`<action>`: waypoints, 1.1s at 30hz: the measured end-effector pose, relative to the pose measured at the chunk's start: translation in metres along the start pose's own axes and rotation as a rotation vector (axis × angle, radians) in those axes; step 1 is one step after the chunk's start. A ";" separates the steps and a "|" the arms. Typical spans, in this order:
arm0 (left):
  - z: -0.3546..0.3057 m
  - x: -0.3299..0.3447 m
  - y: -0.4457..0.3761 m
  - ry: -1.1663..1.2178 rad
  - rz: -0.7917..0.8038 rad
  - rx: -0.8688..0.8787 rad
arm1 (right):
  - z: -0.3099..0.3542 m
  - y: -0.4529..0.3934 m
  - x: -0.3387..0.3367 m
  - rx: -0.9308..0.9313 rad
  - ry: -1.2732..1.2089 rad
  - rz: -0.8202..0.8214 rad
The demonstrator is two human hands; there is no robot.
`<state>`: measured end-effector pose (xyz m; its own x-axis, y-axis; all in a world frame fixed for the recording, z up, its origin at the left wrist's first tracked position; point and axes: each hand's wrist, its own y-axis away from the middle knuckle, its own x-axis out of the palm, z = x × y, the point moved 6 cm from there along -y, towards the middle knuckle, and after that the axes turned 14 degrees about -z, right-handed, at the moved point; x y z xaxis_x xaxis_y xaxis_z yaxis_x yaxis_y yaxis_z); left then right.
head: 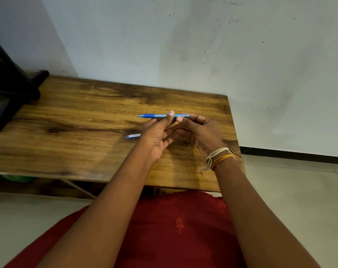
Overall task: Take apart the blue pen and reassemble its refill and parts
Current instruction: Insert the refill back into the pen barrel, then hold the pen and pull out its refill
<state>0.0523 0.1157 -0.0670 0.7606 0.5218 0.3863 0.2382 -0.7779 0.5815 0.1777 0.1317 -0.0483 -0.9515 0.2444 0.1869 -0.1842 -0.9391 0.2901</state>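
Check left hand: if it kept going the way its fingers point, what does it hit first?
The left hand already grips the blue pen. Its fingers point up and away toward the wall; past the pen only bare tabletop shows, though depth is unclear.

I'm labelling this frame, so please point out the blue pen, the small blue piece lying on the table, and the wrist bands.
Blue pen (150,115), head view, on its barrel near the tip.
Small blue piece (133,136), head view, on its middle.
Wrist bands (220,156), head view, on the strands around the right wrist.
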 end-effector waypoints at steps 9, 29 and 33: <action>0.008 -0.002 0.002 -0.059 -0.012 -0.133 | -0.003 -0.003 0.000 0.003 0.018 -0.088; 0.008 -0.008 0.010 -0.438 -0.023 -0.145 | 0.055 0.019 -0.004 -0.918 0.472 -0.320; 0.004 -0.009 0.012 -0.438 -0.032 -0.137 | 0.055 0.020 0.001 -0.931 0.568 -0.301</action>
<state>0.0512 0.1004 -0.0667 0.9447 0.3248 0.0444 0.2066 -0.6950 0.6887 0.1862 0.1264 0.0091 -0.7677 0.5690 -0.2947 -0.3110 -0.7329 -0.6050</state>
